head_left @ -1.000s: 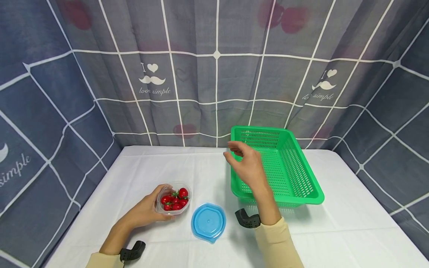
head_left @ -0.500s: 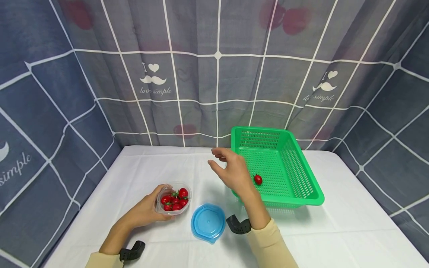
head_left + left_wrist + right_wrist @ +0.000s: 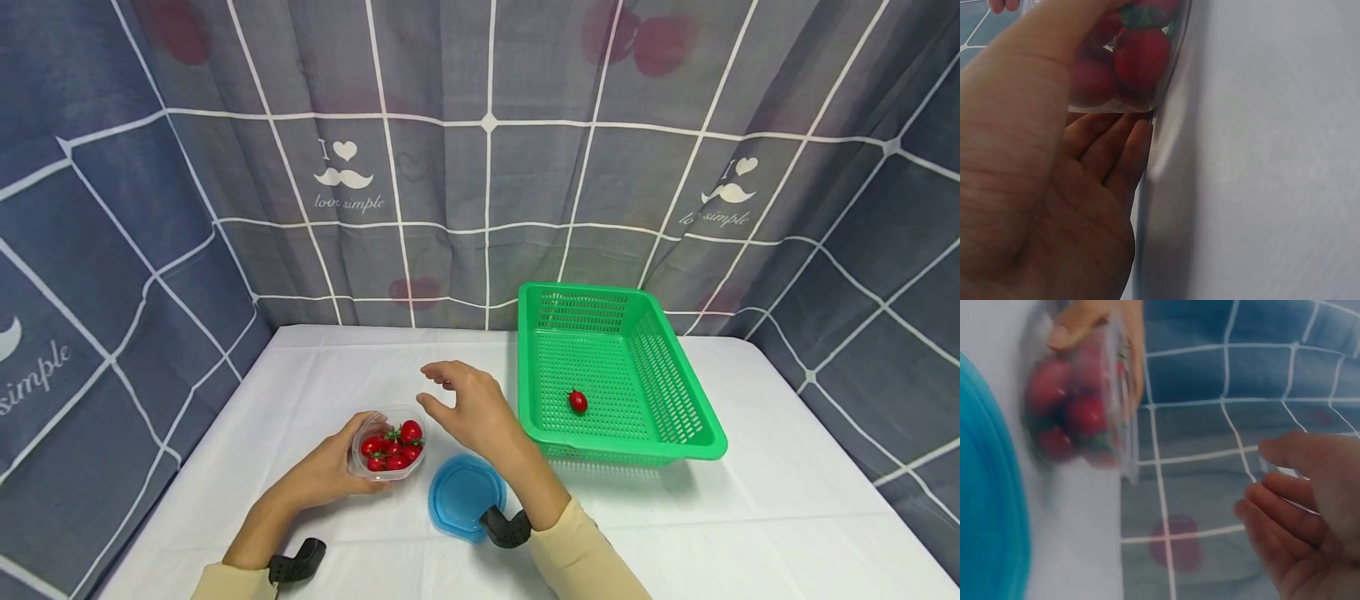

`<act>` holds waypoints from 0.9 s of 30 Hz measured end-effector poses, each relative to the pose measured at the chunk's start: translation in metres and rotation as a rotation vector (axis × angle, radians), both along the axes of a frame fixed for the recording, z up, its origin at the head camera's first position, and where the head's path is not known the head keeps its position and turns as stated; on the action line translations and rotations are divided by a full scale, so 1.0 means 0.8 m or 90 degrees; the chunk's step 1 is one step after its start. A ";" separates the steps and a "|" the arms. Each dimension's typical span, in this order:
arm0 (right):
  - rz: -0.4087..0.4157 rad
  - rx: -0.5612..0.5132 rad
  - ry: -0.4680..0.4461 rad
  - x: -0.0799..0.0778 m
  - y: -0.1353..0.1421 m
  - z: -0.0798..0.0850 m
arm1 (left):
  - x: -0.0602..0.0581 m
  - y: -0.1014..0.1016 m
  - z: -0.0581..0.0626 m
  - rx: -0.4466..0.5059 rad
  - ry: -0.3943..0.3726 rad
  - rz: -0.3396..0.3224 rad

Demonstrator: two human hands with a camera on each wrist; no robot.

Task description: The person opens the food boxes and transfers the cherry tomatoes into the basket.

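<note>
On the left of the head view, my left hand (image 3: 326, 468) grips a clear plastic container (image 3: 356, 458) from its left side, thumb near and fingers behind. Several red cherry tomatoes (image 3: 393, 447) with green stems fill it; the left wrist view shows tomatoes (image 3: 1142, 57) through its clear wall. My right hand (image 3: 476, 410) hovers right of the container with nothing in its loosely bent fingers, thumb apart from them. In the right wrist view the fingers (image 3: 1279, 515) face the container (image 3: 1124, 406). One cherry tomato (image 3: 577, 402) lies in the green basket (image 3: 528, 367).
A blue lid (image 3: 461, 497) lies on the white tablecloth (image 3: 360, 550) between the hands, partly covered by the right wrist's black camera (image 3: 506, 527). A grey-blue checked curtain (image 3: 442, 183) encloses the table at the back and sides.
My right hand has moved left and toward me, from over the basket to beside the container. A cherry tomato has come into view in the basket. The left hand has stayed put.
</note>
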State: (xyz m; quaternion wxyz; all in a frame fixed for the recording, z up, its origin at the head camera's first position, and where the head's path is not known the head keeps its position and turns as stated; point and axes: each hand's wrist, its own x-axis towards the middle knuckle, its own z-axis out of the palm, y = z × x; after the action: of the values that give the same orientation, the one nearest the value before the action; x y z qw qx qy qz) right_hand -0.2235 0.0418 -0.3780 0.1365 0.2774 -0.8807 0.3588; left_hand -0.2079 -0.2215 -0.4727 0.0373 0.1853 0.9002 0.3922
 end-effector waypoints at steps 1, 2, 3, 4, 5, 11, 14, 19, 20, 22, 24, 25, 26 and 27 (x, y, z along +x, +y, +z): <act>0.007 0.005 -0.003 0.001 -0.003 -0.002 | 0.000 0.000 0.000 -0.001 0.002 -0.002; 0.014 0.008 -0.005 0.002 -0.007 -0.005 | 0.000 -0.001 0.000 -0.003 0.004 -0.002; 0.020 0.012 -0.007 0.003 -0.010 -0.008 | -0.001 -0.001 -0.001 -0.002 0.006 -0.005; 0.026 0.017 -0.007 0.004 -0.013 -0.010 | -0.001 -0.001 -0.001 0.001 0.007 -0.008; 0.032 0.021 -0.007 0.004 -0.016 -0.013 | -0.001 -0.002 -0.002 0.004 0.008 -0.010; 0.047 0.045 -0.011 0.010 -0.035 -0.029 | -0.001 -0.004 -0.003 0.009 0.009 -0.018; 0.057 0.053 -0.013 0.014 -0.044 -0.037 | -0.001 -0.004 -0.003 0.011 0.004 -0.020; 0.066 0.069 -0.021 0.020 -0.057 -0.048 | -0.001 -0.004 -0.001 0.029 -0.012 -0.029; 0.066 0.073 -0.022 0.021 -0.059 -0.050 | -0.001 -0.004 -0.001 0.031 -0.013 -0.029; 0.070 0.080 -0.020 0.022 -0.063 -0.053 | -0.001 -0.004 0.000 0.031 -0.017 -0.027; 0.075 0.088 -0.015 0.022 -0.066 -0.056 | 0.000 -0.004 0.001 0.031 -0.021 -0.022; 0.077 0.093 -0.013 0.022 -0.068 -0.058 | 0.000 -0.005 0.001 0.028 -0.021 -0.020; 0.079 0.096 -0.009 0.022 -0.069 -0.060 | 0.000 -0.005 0.001 0.027 -0.020 -0.021; 0.082 0.098 -0.007 0.021 -0.071 -0.062 | 0.000 -0.005 0.001 0.028 -0.022 -0.022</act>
State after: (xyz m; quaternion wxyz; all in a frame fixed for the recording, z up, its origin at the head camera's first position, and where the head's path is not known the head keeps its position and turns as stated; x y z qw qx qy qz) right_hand -0.2063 -0.0147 -0.4272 0.0867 0.3410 -0.8868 0.2997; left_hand -0.2079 -0.2253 -0.4719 0.0553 0.1949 0.8874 0.4141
